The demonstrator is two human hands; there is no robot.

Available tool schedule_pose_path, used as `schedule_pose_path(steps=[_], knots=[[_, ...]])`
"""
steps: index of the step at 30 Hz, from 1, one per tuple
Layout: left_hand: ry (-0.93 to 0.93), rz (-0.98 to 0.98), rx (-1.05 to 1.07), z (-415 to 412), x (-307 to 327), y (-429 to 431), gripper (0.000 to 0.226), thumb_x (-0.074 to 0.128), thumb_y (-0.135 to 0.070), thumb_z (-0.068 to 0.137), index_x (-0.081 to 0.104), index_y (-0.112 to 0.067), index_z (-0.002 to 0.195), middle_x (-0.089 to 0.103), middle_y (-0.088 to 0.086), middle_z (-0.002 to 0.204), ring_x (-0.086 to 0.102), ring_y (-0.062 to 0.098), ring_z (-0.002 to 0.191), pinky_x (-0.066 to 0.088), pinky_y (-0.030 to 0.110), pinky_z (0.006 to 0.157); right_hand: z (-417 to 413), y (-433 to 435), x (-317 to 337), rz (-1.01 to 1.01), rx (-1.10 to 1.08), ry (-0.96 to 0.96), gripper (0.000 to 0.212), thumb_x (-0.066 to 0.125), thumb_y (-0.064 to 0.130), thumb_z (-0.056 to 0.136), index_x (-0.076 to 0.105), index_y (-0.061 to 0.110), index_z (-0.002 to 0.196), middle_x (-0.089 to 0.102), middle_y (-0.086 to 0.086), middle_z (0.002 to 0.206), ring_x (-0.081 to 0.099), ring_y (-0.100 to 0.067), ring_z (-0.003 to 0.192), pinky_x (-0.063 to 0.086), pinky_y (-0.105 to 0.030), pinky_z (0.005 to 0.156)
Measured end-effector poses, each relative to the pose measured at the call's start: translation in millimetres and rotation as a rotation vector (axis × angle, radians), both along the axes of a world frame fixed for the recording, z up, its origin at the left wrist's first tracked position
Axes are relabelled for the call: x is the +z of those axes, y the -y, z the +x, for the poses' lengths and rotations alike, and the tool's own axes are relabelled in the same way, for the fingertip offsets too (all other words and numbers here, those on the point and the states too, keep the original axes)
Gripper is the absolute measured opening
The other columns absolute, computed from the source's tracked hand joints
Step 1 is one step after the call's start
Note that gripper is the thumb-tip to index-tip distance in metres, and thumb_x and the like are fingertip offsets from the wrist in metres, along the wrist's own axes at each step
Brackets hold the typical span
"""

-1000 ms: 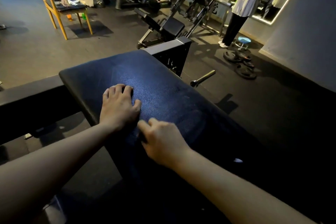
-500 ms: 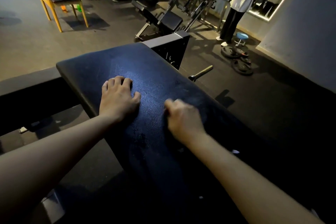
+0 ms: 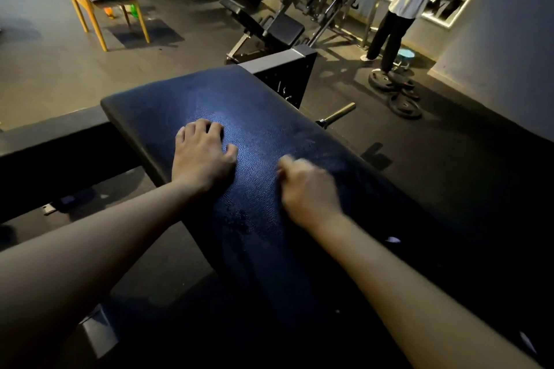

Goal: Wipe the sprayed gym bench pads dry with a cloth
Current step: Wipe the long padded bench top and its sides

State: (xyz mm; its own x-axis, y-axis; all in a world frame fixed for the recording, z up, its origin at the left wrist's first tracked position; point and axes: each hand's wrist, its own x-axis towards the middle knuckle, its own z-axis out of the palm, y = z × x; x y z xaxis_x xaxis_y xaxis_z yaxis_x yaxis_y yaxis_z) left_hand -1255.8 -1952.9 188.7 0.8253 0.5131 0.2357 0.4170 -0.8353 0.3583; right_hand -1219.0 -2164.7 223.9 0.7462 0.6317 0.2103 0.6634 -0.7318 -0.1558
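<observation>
The right hand (image 3: 308, 189) is seen blurred on the pad (image 3: 260, 111), its fingers curled under; whether anything is gripped cannot be told. Just left of it, the left hand (image 3: 204, 156) is laid palm-down on the pad, fingers loosely bent, with nothing held. The pad is blue-black, grained like leather, glossy where light falls, and specked with droplets (image 3: 239, 216) between the wrists. Its far end is met by a grey steel frame (image 3: 281, 67). Beyond, weight plates (image 3: 398, 93) are stacked on the floor, and a yellow chair (image 3: 90, 0) is placed far left.
</observation>
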Motion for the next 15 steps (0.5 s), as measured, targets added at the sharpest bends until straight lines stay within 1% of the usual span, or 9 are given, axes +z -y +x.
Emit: schedule_pose_path(steps=[2,3,5,6,8,9,11,13,15], knots=[[-0.005,0.003,-0.006,-0.9,-0.3,-0.5,0.050,0.040,-0.045,0.087,0.060,-0.014,0.121,0.055,0.012,0.128,0.044,0.033,0.125,0.026,0.048,0.118,-62.9,-2.0,-0.7,-0.021,0.268,-0.024,0.018,0.057,0.013,0.081,0.056,0.020,0.097,0.058,-0.008,0.081,0.062,-0.036,0.067,0.045,-0.037,0.053],[-0.001,0.007,-0.006,-1.8,-0.7,-0.8,0.052,0.038,-0.045,0.086,0.061,-0.014,0.121,0.055,0.012,0.127,0.044,0.033,0.124,0.027,0.048,0.118,-81.9,7.9,1.2,-0.032,0.368,-0.041,0.020,0.059,0.014,0.079,0.054,0.022,0.097,0.055,-0.006,0.079,0.060,-0.033,0.064,0.044,-0.037,0.050],[0.002,0.002,-0.010,-2.6,-0.7,-1.1,0.054,0.037,-0.046,0.085,0.061,-0.014,0.121,0.055,0.012,0.127,0.045,0.033,0.124,0.026,0.048,0.118,-76.0,37.0,0.5,-0.055,0.444,-0.019,0.022,0.054,0.016,0.080,0.052,0.025,0.100,0.053,-0.003,0.080,0.060,-0.029,0.064,0.047,-0.036,0.047],[0.005,-0.003,-0.011,-2.2,-0.6,-1.0,0.054,0.037,-0.047,0.085,0.061,-0.014,0.121,0.055,0.012,0.128,0.044,0.032,0.125,0.026,0.047,0.118,-57.7,48.9,1.8,-0.083,0.407,0.022,0.022,0.050,0.017,0.081,0.051,0.026,0.102,0.053,-0.003,0.081,0.062,-0.029,0.066,0.047,-0.036,0.047],[0.010,-0.010,-0.009,-2.1,0.1,-0.9,0.055,0.037,-0.047,0.085,0.062,-0.014,0.122,0.055,0.011,0.128,0.044,0.032,0.125,0.025,0.047,0.119,-0.6,62.1,3.8,-0.190,0.208,0.111,0.024,0.047,0.014,0.087,0.050,0.027,0.107,0.057,-0.005,0.087,0.066,-0.033,0.073,0.048,-0.038,0.053],[0.012,-0.010,-0.008,-1.7,0.1,-1.1,0.055,0.037,-0.047,0.085,0.062,-0.014,0.122,0.055,0.010,0.128,0.044,0.031,0.125,0.025,0.047,0.119,30.8,62.3,4.7,-0.237,0.075,0.121,0.025,0.046,0.014,0.091,0.051,0.026,0.112,0.059,-0.007,0.092,0.067,-0.035,0.080,0.049,-0.039,0.058],[0.018,-0.013,-0.004,-1.4,-1.3,-1.7,0.054,0.038,-0.047,0.085,0.062,-0.015,0.121,0.055,0.010,0.128,0.044,0.031,0.125,0.025,0.047,0.119,70.1,48.0,11.0,-0.214,-0.118,0.093,0.022,0.043,0.014,0.097,0.050,0.023,0.116,0.061,-0.011,0.098,0.067,-0.038,0.089,0.050,-0.042,0.069],[0.019,-0.014,-0.010,-0.5,-2.0,-2.4,0.051,0.040,-0.046,0.086,0.062,-0.016,0.120,0.055,0.009,0.127,0.044,0.031,0.125,0.025,0.047,0.119,67.6,18.2,10.0,-0.134,-0.178,0.068,0.023,0.043,0.013,0.096,0.051,0.021,0.116,0.063,-0.013,0.102,0.067,-0.039,0.092,0.050,-0.041,0.072],[0.016,-0.016,-0.006,0.3,-2.0,-3.9,0.049,0.042,-0.046,0.087,0.062,-0.016,0.120,0.055,0.009,0.127,0.044,0.030,0.125,0.025,0.046,0.119,23.9,-13.3,4.7,-0.062,-0.100,0.032,0.022,0.044,0.013,0.093,0.052,0.020,0.113,0.064,-0.012,0.101,0.067,-0.038,0.089,0.047,-0.039,0.067]])
